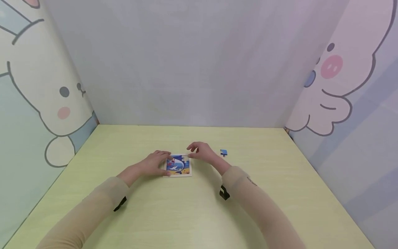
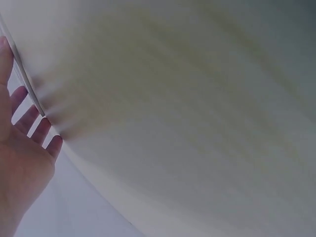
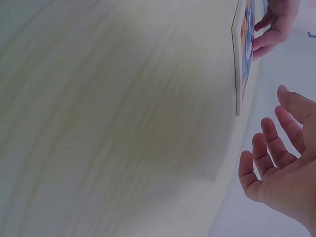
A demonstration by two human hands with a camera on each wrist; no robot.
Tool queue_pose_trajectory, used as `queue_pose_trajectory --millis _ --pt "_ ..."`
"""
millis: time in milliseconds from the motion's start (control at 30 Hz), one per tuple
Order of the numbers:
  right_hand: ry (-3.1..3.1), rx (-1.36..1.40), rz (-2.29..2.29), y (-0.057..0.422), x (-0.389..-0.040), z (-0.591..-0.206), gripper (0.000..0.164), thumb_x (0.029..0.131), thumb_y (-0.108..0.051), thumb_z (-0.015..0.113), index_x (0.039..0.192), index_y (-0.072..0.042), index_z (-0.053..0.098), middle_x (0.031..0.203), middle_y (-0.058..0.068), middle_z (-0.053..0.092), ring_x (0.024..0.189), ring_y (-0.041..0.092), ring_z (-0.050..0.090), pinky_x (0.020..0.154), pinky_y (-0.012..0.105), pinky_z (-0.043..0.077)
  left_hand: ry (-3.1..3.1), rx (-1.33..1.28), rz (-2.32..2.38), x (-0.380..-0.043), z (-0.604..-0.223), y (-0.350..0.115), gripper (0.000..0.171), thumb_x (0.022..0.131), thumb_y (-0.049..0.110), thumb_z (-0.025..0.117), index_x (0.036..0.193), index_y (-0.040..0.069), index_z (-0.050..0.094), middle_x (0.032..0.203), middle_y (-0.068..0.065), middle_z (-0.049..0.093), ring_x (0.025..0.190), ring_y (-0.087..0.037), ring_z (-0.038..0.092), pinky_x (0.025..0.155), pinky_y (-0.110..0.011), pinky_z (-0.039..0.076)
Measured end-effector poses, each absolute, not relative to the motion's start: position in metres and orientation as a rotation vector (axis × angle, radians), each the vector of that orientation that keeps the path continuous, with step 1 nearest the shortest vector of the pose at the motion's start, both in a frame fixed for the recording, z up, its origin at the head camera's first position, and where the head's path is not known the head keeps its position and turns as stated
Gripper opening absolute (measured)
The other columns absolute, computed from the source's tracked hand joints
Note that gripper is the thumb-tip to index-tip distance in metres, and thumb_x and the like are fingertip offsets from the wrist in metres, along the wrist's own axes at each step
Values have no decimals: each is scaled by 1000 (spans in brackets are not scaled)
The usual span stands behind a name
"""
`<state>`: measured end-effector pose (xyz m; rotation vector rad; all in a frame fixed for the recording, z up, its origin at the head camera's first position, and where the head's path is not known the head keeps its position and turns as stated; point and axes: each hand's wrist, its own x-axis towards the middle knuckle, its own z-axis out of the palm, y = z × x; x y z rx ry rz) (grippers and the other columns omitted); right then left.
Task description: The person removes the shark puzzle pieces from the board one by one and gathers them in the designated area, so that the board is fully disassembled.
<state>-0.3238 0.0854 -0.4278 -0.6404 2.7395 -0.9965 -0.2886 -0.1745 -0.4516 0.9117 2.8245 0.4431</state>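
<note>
I'm on the picture puzzle [image 1: 178, 166], flat on the pale table [image 1: 192, 214] between the two hands, and it looks mostly filled: a white-and-blue sea creature, yellow along the bottom, light frame around it. A paler patch near its upper right could be a gap; I can't be sure. So I judge it's nearly complete, with a blue loose piece [image 1: 223, 152] lying off to the right. The left hand [image 1: 153, 164] spreads over the left edge, touching, fingers extended; the right hand [image 1: 202, 152] hovers by the top right corner, fingers loosely bent, nothing visible in it.
</note>
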Motion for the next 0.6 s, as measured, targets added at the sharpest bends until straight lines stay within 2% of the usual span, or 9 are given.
queue_pose_trajectory --millis 133,367,600 --pt "2714 -627 -956 77 -327 -433 26 85 -25 71 109 -15 68 96 0 62 82 15 53 69 24 46 2820 896 464 -289 -452 -175 70 78 60 66 132 18 52 148 -9 38 136 -35 31 109 -56 25" --pt "2692 -630 -872 64 -326 -435 19 85 -23 71 102 -14 69 91 -2 64 83 13 55 73 25 47 2810 903 498 -287 -451 -175 68 78 59 67 131 19 53 149 -9 37 136 -35 31 109 -56 24" --pt "2746 -607 -741 55 -326 -439 29 79 -34 76 99 -14 68 86 -4 61 81 12 53 74 25 45 2803 907 503 -287 -450 -176 66 78 56 68 130 19 54 149 -9 37 136 -35 30 110 -55 24"
